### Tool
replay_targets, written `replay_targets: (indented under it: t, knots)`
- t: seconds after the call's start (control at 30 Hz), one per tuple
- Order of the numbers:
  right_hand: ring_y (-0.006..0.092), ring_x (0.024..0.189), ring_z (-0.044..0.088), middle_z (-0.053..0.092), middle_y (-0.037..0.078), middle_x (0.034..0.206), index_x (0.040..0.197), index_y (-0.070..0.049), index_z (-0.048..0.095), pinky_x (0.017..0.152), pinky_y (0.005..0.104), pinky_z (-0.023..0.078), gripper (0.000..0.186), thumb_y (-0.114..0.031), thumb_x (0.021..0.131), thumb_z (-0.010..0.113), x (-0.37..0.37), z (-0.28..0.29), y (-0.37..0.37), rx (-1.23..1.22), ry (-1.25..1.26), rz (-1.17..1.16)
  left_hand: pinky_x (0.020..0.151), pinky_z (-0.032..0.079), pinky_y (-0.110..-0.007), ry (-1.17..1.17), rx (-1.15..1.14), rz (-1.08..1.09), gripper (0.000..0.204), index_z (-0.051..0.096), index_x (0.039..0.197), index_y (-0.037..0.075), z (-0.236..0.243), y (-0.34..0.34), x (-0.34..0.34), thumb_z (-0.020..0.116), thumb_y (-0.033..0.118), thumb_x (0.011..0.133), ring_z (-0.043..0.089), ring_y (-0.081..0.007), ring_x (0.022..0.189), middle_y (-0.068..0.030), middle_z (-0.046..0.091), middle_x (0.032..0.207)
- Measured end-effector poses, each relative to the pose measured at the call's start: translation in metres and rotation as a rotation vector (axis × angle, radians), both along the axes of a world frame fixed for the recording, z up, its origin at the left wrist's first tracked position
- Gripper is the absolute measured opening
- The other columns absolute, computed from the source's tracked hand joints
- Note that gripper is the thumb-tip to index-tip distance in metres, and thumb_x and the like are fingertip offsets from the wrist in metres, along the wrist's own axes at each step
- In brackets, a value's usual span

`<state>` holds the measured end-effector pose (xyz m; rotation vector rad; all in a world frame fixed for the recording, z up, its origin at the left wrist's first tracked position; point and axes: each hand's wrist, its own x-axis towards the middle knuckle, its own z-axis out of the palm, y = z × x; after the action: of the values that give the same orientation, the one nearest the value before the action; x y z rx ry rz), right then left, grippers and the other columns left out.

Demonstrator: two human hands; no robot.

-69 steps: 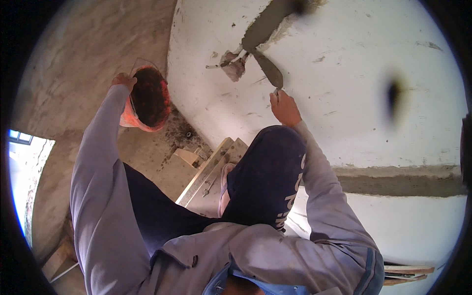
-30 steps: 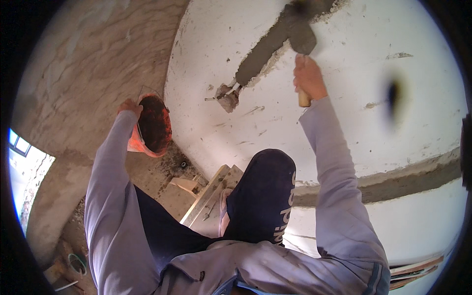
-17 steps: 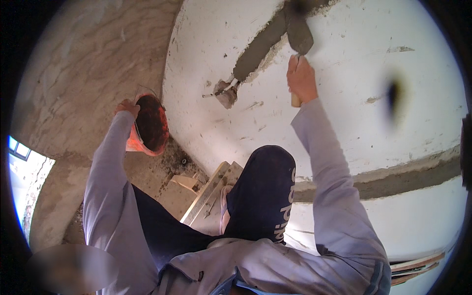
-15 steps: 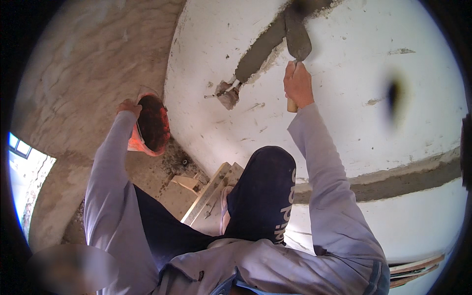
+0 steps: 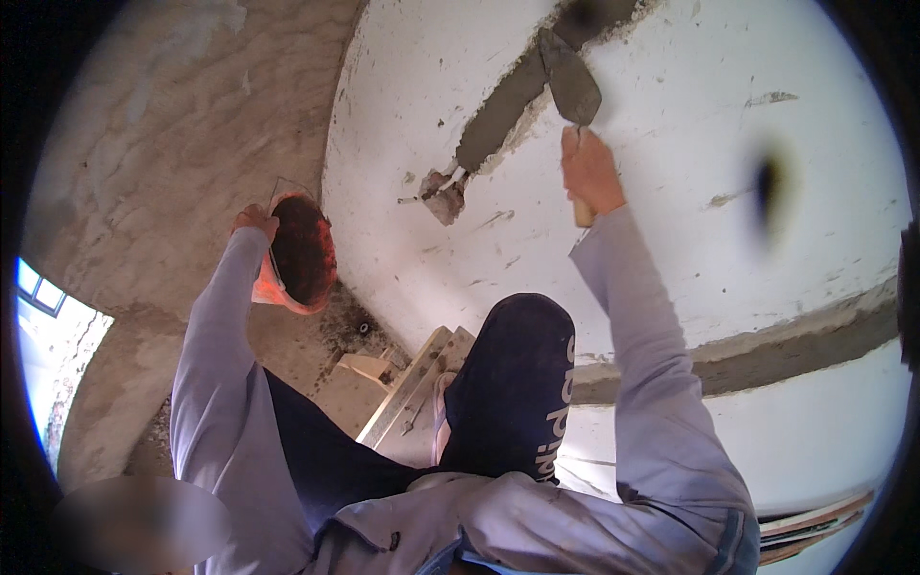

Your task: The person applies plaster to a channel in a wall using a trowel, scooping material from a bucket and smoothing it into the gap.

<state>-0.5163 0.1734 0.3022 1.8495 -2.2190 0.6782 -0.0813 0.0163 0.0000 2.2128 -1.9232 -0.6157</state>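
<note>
Your right hand [image 5: 591,171] is closed round the handle [image 5: 583,217] of the trowel [image 5: 574,88], whose wooden butt shows below your fist. The trowel is against the white wall [image 5: 671,144], its blade reaching up from your knuckles, away from you. Its long axis runs up and slightly left; the tip lies over the grey mortar strip [image 5: 500,110], while the broad heel sits over white wall to the strip's right. The strip slants from lower left to upper right, so the blade meets it at an angle. Your right hand is far nearer the strip than your left hand [image 5: 255,221], which grips the left rim of the bucket [image 5: 273,290], its mouth tilted right.
</note>
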Motion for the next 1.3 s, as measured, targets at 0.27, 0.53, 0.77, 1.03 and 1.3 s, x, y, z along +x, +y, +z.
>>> replay_targets:
  t: [0.27, 0.53, 0.77, 1.03, 1.3]
  knots:
    - [0.0385, 0.063, 0.064, 0.06, 0.029, 0.072, 0.085, 0.004, 0.052, 0.063, 0.0504, 0.051, 0.038, -0.031, 0.095, 0.041, 0.008, -0.005, -0.009, 0.114, -0.126, -0.03, 0.095, 0.046, -0.044, 0.053, 0.014, 0.014, 0.051, 0.057, 0.117, 0.005, -0.004, 0.003, 0.003, 0.06, 0.036, 0.076, 0.057, -0.0364, 0.112, -0.0212, 0.059, 0.119]
    - [0.0463, 0.079, 0.06, 0.06, 0.029, 0.086, 0.087, 0.003, 0.051, 0.067, 0.0525, 0.049, 0.033, -0.028, 0.095, 0.041, 0.047, 0.021, -0.007, 0.026, -0.297, -0.054, 0.092, 0.047, -0.044, 0.041, -0.035, 0.022, 0.049, 0.061, 0.112, 0.004, -0.005, 0.015, 0.019, 0.061, 0.034, 0.073, 0.059, -0.0366, 0.109, -0.0212, 0.062, 0.115]
    - [0.0504, 0.084, 0.058, 0.06, 0.032, 0.09, 0.092, 0.005, 0.052, 0.079, 0.059, 0.043, 0.037, -0.031, 0.093, 0.043, 0.019, -0.073, -0.023, 0.016, 0.026, 0.036, 0.092, 0.047, -0.045, -0.098, -0.042, -0.096, 0.052, 0.061, 0.114, 0.004, -0.056, -0.017, 0.035, 0.06, 0.036, 0.073, 0.06, -0.037, 0.106, -0.021, 0.063, 0.112]
    - [0.0487, 0.079, 0.059, 0.059, 0.028, 0.082, 0.088, 0.001, 0.051, 0.072, 0.0551, 0.048, 0.031, -0.029, 0.094, 0.043, 0.008, -0.101, -0.03, -0.006, 0.086, 0.061, 0.097, 0.043, -0.044, -0.097, -0.007, -0.053, 0.055, 0.058, 0.118, 0.001, -0.051, -0.017, 0.042, 0.056, 0.038, 0.076, 0.055, -0.0406, 0.114, -0.0249, 0.056, 0.122]
    - [0.0466, 0.078, 0.061, 0.061, 0.029, 0.089, 0.091, 0.003, 0.052, 0.074, 0.0563, 0.047, 0.037, -0.031, 0.095, 0.04, 0.028, -0.076, -0.021, -0.088, 0.058, -0.014, 0.097, 0.043, -0.043, 0.033, 0.07, -0.105, 0.054, 0.059, 0.116, 0.001, -0.025, 0.002, 0.034, 0.052, 0.041, 0.079, 0.054, -0.0396, 0.114, -0.0234, 0.056, 0.123]
